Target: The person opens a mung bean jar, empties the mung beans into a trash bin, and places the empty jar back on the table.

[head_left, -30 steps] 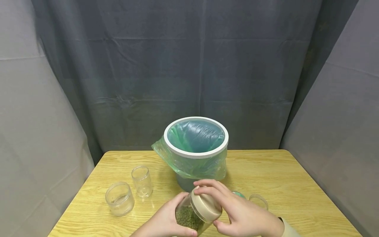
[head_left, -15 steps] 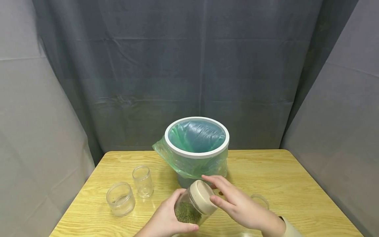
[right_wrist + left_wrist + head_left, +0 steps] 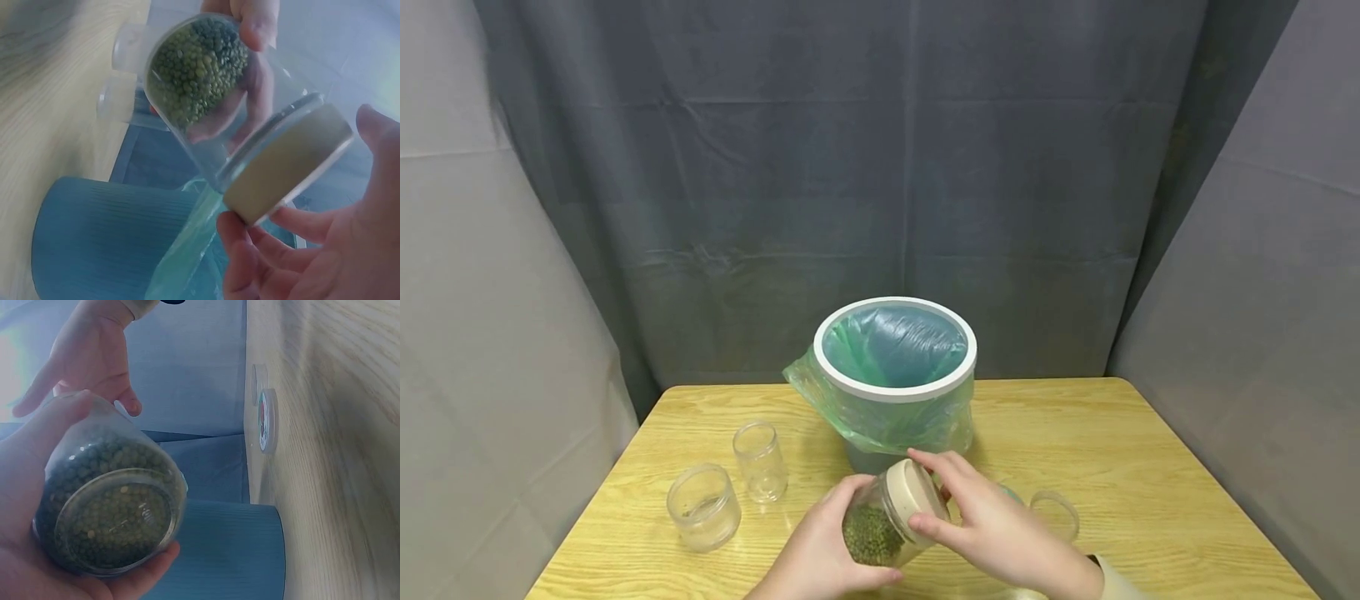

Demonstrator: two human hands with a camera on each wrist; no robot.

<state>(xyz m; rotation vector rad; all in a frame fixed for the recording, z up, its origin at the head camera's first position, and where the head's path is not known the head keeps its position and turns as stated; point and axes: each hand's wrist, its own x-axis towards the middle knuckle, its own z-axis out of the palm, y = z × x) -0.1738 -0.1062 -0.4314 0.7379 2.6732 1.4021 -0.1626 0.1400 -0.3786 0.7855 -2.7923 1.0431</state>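
My left hand [image 3: 820,542] grips a clear jar [image 3: 874,533] around its body and holds it tilted, lid end up to the right. Small green beans [image 3: 197,62] fill its lower part, heaped to one side. A beige lid [image 3: 916,492] closes the mouth. My right hand [image 3: 992,525] is spread around this lid from the right. In the right wrist view, its fingertips [image 3: 231,228] are at the lid's lower edge, while the thumb [image 3: 375,125] stands a little off the opposite side. The left wrist view shows the jar's round bottom [image 3: 119,519].
Behind the hands stands a bin with a white rim [image 3: 895,393] and green plastic liner [image 3: 917,425]. Two clear containers, a short wide one [image 3: 703,510] and a taller one [image 3: 760,467], are at left. A flat round disc [image 3: 269,422] and a clear ring-like piece [image 3: 1056,510] lie at right.
My right hand has shifted off the lid to the right, then come back around it. My left hand still holds the jar, which has tilted a little further.
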